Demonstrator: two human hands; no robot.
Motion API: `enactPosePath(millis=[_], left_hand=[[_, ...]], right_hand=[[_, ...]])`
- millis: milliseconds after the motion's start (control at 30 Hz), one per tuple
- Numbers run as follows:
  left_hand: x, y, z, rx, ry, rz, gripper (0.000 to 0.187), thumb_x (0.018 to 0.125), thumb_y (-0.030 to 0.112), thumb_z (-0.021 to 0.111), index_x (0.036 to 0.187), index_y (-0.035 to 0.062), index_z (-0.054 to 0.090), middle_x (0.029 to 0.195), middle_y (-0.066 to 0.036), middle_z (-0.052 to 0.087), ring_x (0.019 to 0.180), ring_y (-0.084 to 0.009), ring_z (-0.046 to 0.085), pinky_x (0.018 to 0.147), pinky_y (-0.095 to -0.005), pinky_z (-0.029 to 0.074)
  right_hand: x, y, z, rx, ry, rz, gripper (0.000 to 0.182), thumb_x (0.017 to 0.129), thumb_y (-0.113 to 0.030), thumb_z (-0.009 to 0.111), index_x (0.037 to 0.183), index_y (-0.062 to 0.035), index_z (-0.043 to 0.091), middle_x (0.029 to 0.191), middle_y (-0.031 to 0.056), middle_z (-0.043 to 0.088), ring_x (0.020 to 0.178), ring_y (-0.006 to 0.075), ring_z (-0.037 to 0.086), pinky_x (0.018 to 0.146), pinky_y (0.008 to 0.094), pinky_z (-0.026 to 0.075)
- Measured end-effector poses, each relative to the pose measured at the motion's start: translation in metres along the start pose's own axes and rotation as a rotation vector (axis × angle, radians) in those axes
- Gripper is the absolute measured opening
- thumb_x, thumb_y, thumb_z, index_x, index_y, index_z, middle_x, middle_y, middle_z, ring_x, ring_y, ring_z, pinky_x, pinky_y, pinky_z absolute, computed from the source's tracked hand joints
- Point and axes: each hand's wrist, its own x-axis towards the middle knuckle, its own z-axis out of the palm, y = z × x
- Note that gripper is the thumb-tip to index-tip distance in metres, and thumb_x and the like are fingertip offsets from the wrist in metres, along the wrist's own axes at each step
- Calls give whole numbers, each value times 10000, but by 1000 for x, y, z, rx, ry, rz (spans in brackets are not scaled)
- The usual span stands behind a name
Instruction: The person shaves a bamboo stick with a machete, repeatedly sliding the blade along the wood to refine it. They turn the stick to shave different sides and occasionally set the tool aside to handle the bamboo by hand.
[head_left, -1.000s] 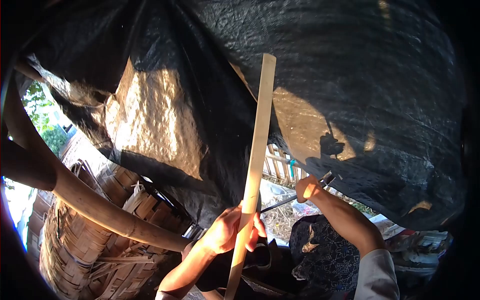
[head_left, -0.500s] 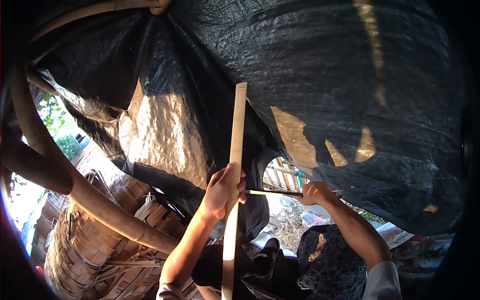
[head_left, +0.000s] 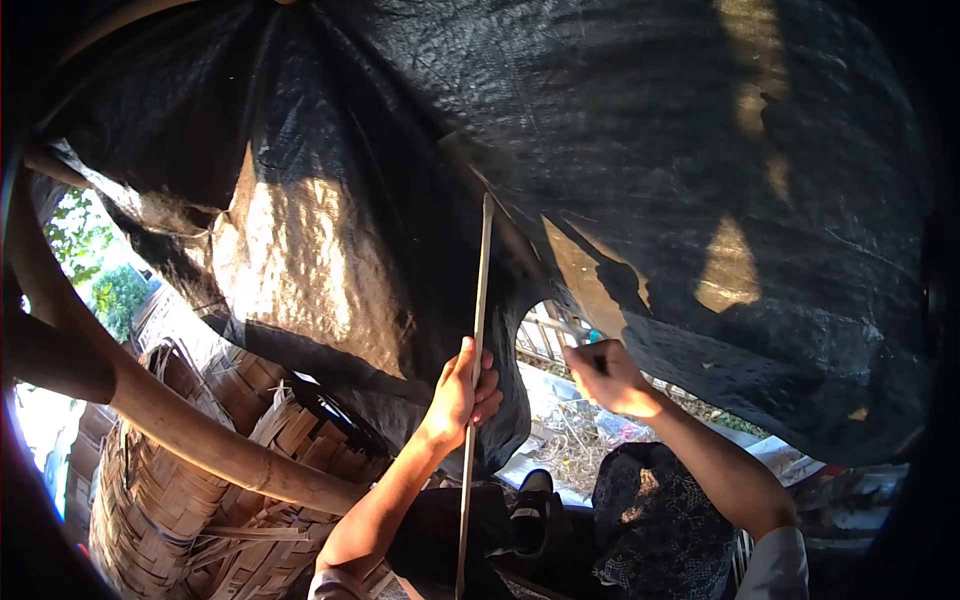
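A long pale strip [head_left: 482,280] stands nearly upright in the middle of the view, its narrow edge facing me. My left hand [head_left: 463,402] is closed round it at about mid-length, and its lower end runs down past my forearm. To the right, apart from the strip, my right hand [head_left: 612,380] is raised with its fingers curled closed. What those fingers hold is hidden; no blade shows beside them now.
Black sheeting [head_left: 640,130] hangs across the front and top. A curved pole [head_left: 230,445] crosses the left side above woven baskets [head_left: 160,490]. Below are a shoe [head_left: 533,510] and dark patterned cloth [head_left: 665,520]. Dry debris [head_left: 570,440] lies beyond the sheeting's gap.
The strip has turned from its broad face to its narrow edge. My right hand has turned and shifted slightly left; the thin dark blade that pointed left from it no longer shows.
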Motion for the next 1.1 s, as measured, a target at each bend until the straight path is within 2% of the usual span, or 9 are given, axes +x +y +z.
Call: enactPosePath(millis=[100,167,233,367,533,733,967,1033,1100], left_hand=[[0,-10,6,56,-88,-45,490,904,569,253,771,117,385,472,28,265,324,-84,248,322,-225,212],[-4,-12,10,-135,-235,-280,546,886,606,236,723,109,393,492,27,275,363,-82,286,344,-207,231],[-7,-12,14,-89,-231,-259,596,870,630,231,690,96,422,506,20,307,391,-85,311,367,-196,257],[-1,-26,-4,-83,-325,-195,657,865,630,245,760,45,527,502,8,354,413,-90,336,394,-219,301],[-3,-30,15,-1,77,120,459,927,449,359,729,54,481,509,-13,414,405,-99,429,389,-218,357],[-13,-28,11,-133,-123,-33,302,950,327,395,799,76,466,522,10,401,387,-75,371,359,-205,297],[-30,-23,37,14,68,-38,368,961,363,336,708,100,379,467,23,267,334,-67,221,321,-222,200],[-29,-22,31,27,76,-50,391,962,382,312,703,96,378,455,16,259,321,-77,220,311,-224,194],[-25,-24,26,46,52,-47,395,965,380,294,703,96,376,449,14,250,314,-83,211,303,-228,190]], right_hand=[[-14,-17,11,-436,52,-212,265,834,-328,559,785,-83,649,597,103,596,573,260,607,586,359,475],[-15,-29,13,-642,-86,-205,218,766,-293,594,853,-105,660,660,123,621,642,302,623,619,378,494],[-13,-23,14,-744,-79,-372,297,637,-255,622,900,-120,651,667,109,629,651,295,627,632,389,502],[-10,-14,12,-756,-36,-456,246,618,-258,622,830,-136,659,619,106,616,589,290,623,564,387,503],[-9,-12,9,-765,-18,-477,201,626,-276,617,775,-147,662,576,92,607,532,279,616,507,383,497],[-9,-8,13,-777,112,-599,228,620,-294,620,771,-128,660,585,96,610,538,280,617,505,388,498],[-2,-12,-6,-783,34,-343,241,658,-246,608,833,-86,651,591,139,608,566,291,628,539,376,504],[4,-2,-7,-585,120,68,236,716,-227,595,826,-21,626,587,151,601,561,276,629,523,366,490],[5,4,-10,-522,81,101,253,754,-226,585,813,20,602,583,164,591,561,270,623,509,358,474]])
